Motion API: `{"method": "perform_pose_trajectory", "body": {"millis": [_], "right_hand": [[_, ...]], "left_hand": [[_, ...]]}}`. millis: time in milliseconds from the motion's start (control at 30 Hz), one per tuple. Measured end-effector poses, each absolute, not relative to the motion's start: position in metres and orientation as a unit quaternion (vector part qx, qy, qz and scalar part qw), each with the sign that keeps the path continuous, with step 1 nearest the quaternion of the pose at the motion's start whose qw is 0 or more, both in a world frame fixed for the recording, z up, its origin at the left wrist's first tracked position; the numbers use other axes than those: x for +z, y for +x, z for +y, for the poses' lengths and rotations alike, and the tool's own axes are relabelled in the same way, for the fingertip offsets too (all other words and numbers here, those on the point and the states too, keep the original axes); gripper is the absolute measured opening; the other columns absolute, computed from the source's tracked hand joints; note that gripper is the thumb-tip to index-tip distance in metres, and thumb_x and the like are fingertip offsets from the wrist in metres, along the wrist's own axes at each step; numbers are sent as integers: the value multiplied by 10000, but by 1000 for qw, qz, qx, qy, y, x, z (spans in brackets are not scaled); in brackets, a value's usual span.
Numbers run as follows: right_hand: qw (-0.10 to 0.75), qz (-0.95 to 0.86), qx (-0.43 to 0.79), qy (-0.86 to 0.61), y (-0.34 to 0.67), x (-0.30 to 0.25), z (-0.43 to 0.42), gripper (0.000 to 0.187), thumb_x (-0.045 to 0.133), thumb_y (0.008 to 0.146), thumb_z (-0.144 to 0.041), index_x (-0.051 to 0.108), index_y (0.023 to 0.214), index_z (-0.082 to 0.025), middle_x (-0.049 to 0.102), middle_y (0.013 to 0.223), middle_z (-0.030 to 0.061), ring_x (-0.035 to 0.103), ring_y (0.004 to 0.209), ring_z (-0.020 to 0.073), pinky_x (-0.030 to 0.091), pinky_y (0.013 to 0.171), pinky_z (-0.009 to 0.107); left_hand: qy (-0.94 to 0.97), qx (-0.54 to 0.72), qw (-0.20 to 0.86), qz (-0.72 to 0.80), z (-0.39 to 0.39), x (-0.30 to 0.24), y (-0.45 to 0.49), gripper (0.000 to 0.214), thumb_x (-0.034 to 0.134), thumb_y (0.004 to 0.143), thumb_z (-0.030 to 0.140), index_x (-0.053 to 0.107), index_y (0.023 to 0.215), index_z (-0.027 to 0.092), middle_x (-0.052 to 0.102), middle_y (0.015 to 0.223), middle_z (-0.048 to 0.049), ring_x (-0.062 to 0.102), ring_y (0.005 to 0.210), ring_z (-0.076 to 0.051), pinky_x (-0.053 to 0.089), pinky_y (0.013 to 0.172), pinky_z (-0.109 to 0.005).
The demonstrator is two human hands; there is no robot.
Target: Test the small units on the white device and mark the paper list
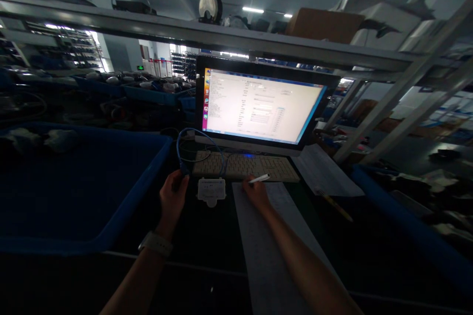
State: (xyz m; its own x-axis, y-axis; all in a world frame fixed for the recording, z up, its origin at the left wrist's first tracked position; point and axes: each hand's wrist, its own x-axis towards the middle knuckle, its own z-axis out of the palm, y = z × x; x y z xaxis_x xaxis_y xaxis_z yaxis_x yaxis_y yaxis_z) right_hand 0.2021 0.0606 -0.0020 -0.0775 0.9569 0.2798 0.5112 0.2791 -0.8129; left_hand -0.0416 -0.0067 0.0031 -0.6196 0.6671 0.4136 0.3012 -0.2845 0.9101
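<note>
My left hand (174, 192) is closed around the end of a blue cable (179, 145), which loops up and over toward the keyboard; its plug is mostly hidden in the fingers. Just right of this hand, a small white plastic device (211, 190) with printed text lies flat on the dark desk, apart from my fingers. My right hand (256, 193) grips a white pen (260, 178), resting at the top of a long paper sheet (254, 246). Whether the pen tip touches the paper is hidden by the hand.
A keyboard (273, 166) sits behind both hands, below a lit monitor (258, 103). Blue bins (148, 177) flank the desk, the right one holding dark and white items. Another paper (328, 172) and a yellow pen-like item (338, 207) lie right. A metal shelf (236, 37) crosses above.
</note>
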Motion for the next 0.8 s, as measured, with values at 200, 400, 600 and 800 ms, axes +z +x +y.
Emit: {"method": "perform_pose_trajectory", "body": {"millis": [200,400,600,800], "right_hand": [[402,-694,271,-533,202,-2,60,176,466,700,-359,533,623,-215,563,544,-4,563,574,173,383,547,254],[400,-700,259,-532,201,-4,61,172,461,713,-342,526,612,-218,556,551,-8,559,584,170,370,566,259],[399,-705,253,-529,201,-5,62,148,482,706,-323,530,613,-218,555,549,-12,552,587,168,367,564,260],[404,-703,254,-528,201,-4,62,143,475,691,-327,514,606,-219,541,553,-10,535,585,166,366,568,259]], "left_hand": [[425,686,125,577,-7,4,-41,312,626,687,393,621,902,166,673,888,-65,641,825,-199,534,764,-359],[428,682,115,582,-6,2,-42,318,626,692,397,624,910,166,674,889,-64,639,819,-194,533,753,-350],[427,683,113,582,-7,2,-42,303,627,695,389,625,905,170,675,891,-62,638,819,-191,532,758,-344],[417,684,126,585,-7,3,-42,325,634,674,408,621,897,171,675,875,-62,639,806,-196,534,743,-343]]}}
